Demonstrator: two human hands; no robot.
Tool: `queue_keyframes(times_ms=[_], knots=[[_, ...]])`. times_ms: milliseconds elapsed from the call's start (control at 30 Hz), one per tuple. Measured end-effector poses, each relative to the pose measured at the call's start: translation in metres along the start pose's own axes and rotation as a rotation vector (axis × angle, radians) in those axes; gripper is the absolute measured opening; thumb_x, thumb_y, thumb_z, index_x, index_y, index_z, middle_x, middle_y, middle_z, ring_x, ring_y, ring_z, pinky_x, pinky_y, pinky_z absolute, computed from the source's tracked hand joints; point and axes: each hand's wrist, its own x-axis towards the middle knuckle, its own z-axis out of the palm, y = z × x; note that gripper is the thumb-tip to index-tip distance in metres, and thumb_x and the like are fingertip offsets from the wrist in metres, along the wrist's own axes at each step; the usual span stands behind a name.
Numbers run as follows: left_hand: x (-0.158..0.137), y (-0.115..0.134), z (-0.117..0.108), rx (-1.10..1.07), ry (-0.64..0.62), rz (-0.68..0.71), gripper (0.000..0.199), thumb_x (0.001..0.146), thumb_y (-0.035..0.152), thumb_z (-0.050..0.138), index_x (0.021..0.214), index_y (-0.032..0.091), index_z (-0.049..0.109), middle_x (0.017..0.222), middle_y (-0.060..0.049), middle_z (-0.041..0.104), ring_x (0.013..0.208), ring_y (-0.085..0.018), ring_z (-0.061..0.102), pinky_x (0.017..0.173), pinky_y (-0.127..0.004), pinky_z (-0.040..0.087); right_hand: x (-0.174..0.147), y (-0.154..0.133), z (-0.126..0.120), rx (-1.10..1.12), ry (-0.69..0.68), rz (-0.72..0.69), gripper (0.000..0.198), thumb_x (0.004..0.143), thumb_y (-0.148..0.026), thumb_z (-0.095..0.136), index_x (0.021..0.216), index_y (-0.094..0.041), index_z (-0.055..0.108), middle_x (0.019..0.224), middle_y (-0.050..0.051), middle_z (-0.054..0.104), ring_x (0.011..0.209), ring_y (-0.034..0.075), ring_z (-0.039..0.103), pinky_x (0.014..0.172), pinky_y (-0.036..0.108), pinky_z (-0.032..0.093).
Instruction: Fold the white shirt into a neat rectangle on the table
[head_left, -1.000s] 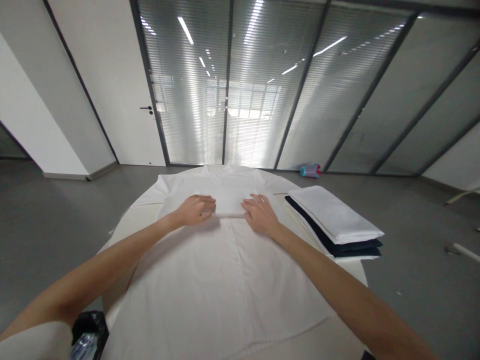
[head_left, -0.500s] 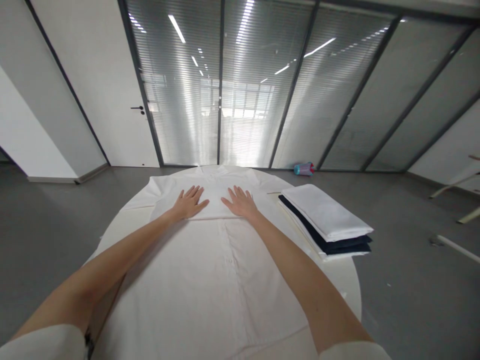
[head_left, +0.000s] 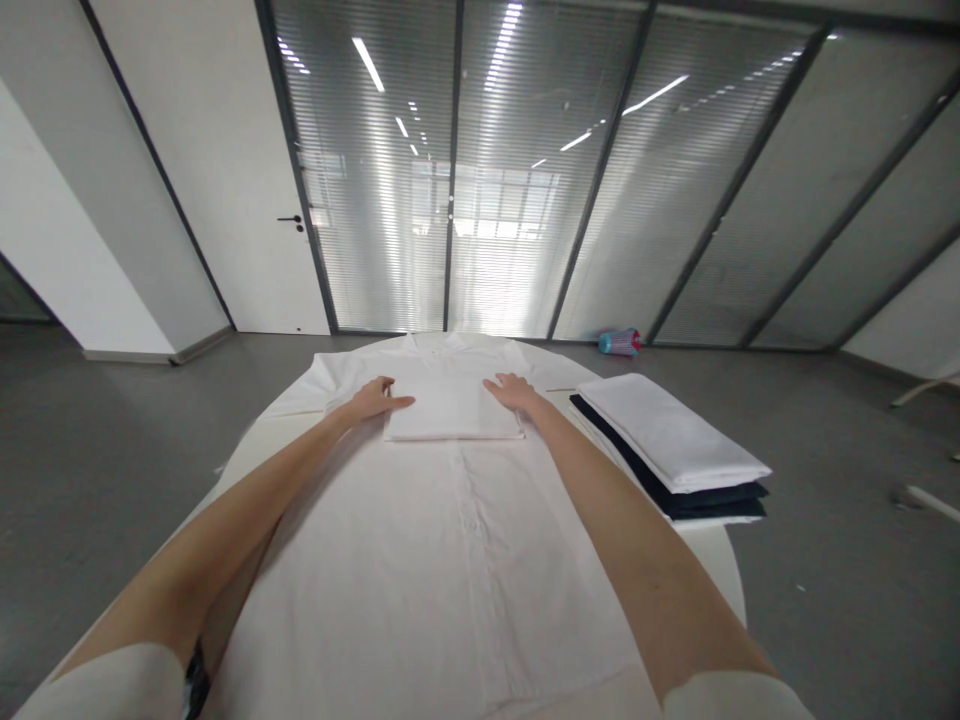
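A white button-front shirt (head_left: 420, 560) lies spread over the round table, its collar end far from me. On its upper part rests a flat white rectangular piece (head_left: 457, 408) with a straight near edge; whether it is board or folded cloth I cannot tell. My left hand (head_left: 376, 398) grips its left edge, thumb on top and fingers around the side. At the opposite edge, my right hand (head_left: 513, 391) holds it likewise, its fingertips partly hidden.
To the right, a stack of folded white and navy cloth (head_left: 667, 435) sits at the rim of the white table (head_left: 724, 570). A blue and red patterned object (head_left: 619, 342) lies on the floor by the glass partition (head_left: 510, 200).
Both hands lay flat with fingers spread on the white piece. They have moved apart to its side edges and closed on them. The view has shifted slightly.
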Motion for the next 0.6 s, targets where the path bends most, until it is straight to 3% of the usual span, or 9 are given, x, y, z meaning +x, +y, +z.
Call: queue_keyframes(times_ms=[133,233,300,400,467,600], knots=[[-0.004,0.005,0.009,-0.519,0.027,-0.050,0.087,0.042,0.038,0.096,0.115,0.020,0.051,0.100,-0.005,0.067,0.096,-0.024,0.066,0.082,-0.034,0.054,0.014,0.009,-0.009,0.105,-0.032,-0.075,0.063,0.092,-0.056,0.058,0.138,-0.013,0.057,0.144,0.018,0.055,0.132,0.031,0.052,0.108,0.037,0.039],[-0.010,0.017,0.013,-0.769,0.067,0.045,0.095,0.041,0.030,0.096,0.121,0.024,0.046,0.107,-0.002,0.065,0.098,-0.023,0.066,0.083,-0.035,0.055,0.012,0.016,-0.017,0.173,-0.024,-0.098,0.071,0.085,-0.062,0.064,0.136,-0.012,0.058,0.144,0.018,0.055,0.128,0.031,0.055,0.106,0.036,0.042],[-0.015,0.025,0.011,-0.872,0.029,0.061,0.089,0.043,0.030,0.095,0.118,0.021,0.049,0.110,-0.005,0.067,0.101,-0.025,0.066,0.086,-0.039,0.056,0.007,0.023,-0.022,0.269,-0.038,-0.085,0.075,0.079,-0.065,0.069,0.132,-0.013,0.060,0.141,0.018,0.057,0.124,0.032,0.058,0.104,0.037,0.044],[-0.024,0.030,-0.002,-0.852,-0.242,0.040,0.076,0.049,0.032,0.094,0.113,0.014,0.057,0.108,-0.011,0.070,0.102,-0.030,0.067,0.089,-0.043,0.055,-0.004,0.030,-0.029,0.522,-0.113,-0.101,0.075,0.068,-0.059,0.081,0.126,-0.017,0.059,0.132,0.015,0.063,0.115,0.029,0.063,0.098,0.036,0.049],[-0.031,0.027,-0.015,-0.729,-0.399,0.095,0.081,0.051,0.029,0.093,0.122,0.016,0.057,0.115,-0.012,0.069,0.107,-0.031,0.066,0.092,-0.042,0.054,-0.014,0.029,-0.034,0.659,-0.136,-0.152,0.073,0.063,-0.051,0.086,0.122,-0.019,0.058,0.122,0.012,0.067,0.107,0.026,0.065,0.091,0.034,0.052],[-0.035,0.028,-0.042,-0.513,-0.449,0.228,0.099,0.056,0.024,0.090,0.142,0.026,0.043,0.132,-0.011,0.060,0.121,-0.030,0.059,0.089,-0.036,0.056,-0.046,0.018,-0.055,0.732,0.015,-0.248,0.068,0.055,-0.041,0.089,0.113,-0.021,0.059,0.108,0.006,0.069,0.096,0.023,0.066,0.082,0.033,0.054]])
